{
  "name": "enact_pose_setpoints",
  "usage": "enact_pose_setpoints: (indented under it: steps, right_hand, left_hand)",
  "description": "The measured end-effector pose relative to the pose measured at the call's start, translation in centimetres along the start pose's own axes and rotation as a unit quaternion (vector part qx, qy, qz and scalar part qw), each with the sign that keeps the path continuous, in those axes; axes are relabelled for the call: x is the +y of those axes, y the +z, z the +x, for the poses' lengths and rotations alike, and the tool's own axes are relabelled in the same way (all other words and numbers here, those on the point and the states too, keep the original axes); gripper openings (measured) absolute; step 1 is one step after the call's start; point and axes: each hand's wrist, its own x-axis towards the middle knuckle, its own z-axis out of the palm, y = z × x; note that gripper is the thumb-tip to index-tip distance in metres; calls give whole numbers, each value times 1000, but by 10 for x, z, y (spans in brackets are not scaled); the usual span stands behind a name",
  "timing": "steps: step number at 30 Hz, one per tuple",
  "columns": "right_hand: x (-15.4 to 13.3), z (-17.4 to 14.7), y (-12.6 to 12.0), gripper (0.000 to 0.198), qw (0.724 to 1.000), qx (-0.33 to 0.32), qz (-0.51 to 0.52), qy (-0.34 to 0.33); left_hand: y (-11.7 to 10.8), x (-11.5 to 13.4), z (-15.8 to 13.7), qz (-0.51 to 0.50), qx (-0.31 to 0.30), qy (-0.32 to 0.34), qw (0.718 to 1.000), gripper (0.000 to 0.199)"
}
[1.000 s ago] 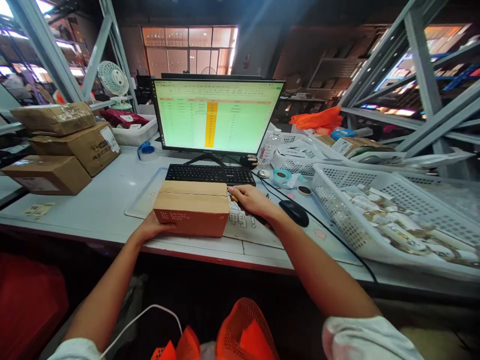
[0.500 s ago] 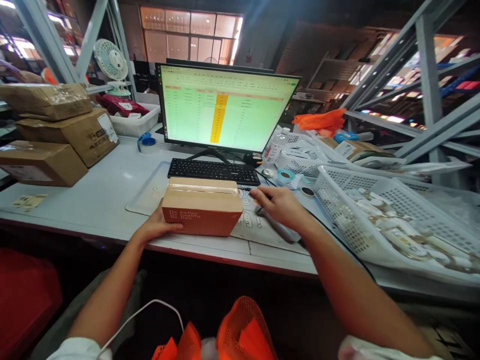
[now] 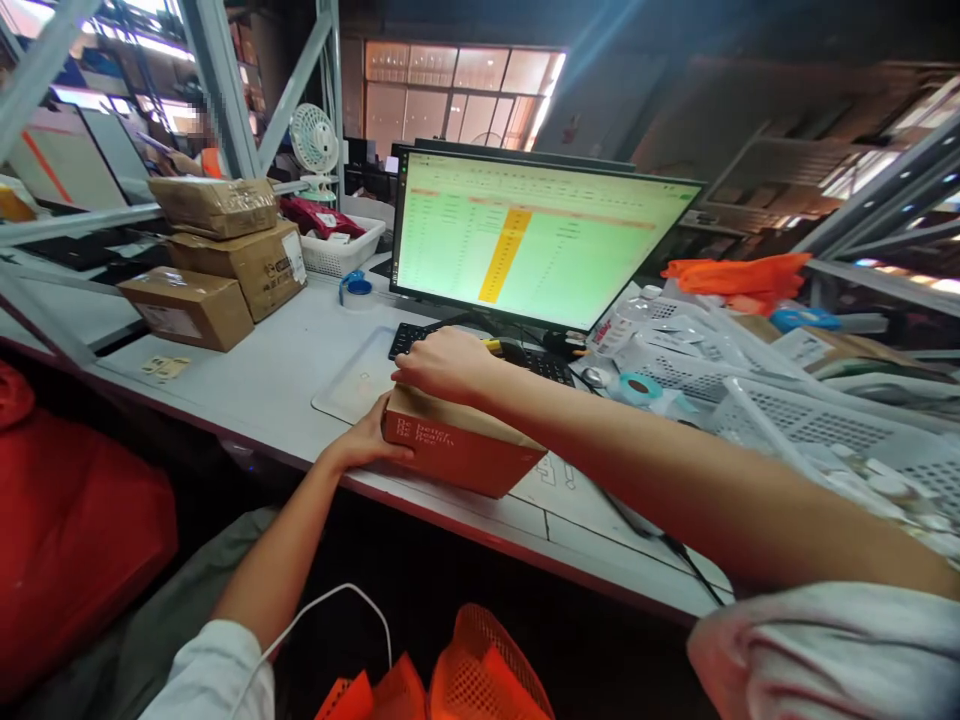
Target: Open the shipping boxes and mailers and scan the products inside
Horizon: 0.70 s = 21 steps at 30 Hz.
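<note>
Okay, we've got two bare hands on one brown, oblong cardboard box with white lettering (image 3: 457,455); it sits tilted to our view on the pale flat mat (image 3: 341,385), close to the front edge of the white table (image 3: 285,370); left hand (image 3: 367,440) is clamped on the box's left end, thumb on the lettered face, other fingers mostly hidden; right hand (image 3: 446,365) is curled tight over the top near that end, around one yellow-and-black tool handle (image 3: 491,346); we can't see the tip.

Count: one black keyboard (image 3: 403,342) just behind the box; one wide black-framed monitor (image 3: 465,235) beyond it; three brown taped cartons (image 3: 240,265) at left, two of them stacked; one blue tape roll (image 3: 358,288).

Room: white tabletop runs between mat and cartons; right side is tight, our forearm crossing the box toward the white perforated plastic baskets (image 3: 799,415).
</note>
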Motion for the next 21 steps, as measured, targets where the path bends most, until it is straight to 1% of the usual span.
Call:
enact_pose_setpoints:
  steps: [3, 5, 10, 13, 18, 21]
  right_hand:
    - [-1, 3, 2, 38, 1000, -9, 2, 5]
    - [-1, 4, 2, 39, 1000, -13, 2, 5]
    - [-4, 5, 0, 41, 1000, -15, 1, 15]
    - [-5, 3, -2, 40, 1000, -21, -2, 18]
    - [-5, -5, 1, 39, 999, -24, -6, 26]
    - [-1, -19, 5, 39, 999, -36, -9, 34]
  left_hand:
    - [-2, -3, 1, 3, -7, -1, 1000, 103]
    - [-3, -5, 2, 7, -9, -1, 1000, 104]
    - [-4, -11, 4, 6, -4, 22, 1000, 118]
    - [-4, -12, 4, 4, 0, 21, 1000, 121]
    - [-5, -11, 3, 5, 7, 13, 1000, 122]
    - [-5, -13, 3, -2, 13, 20, 1000, 120]
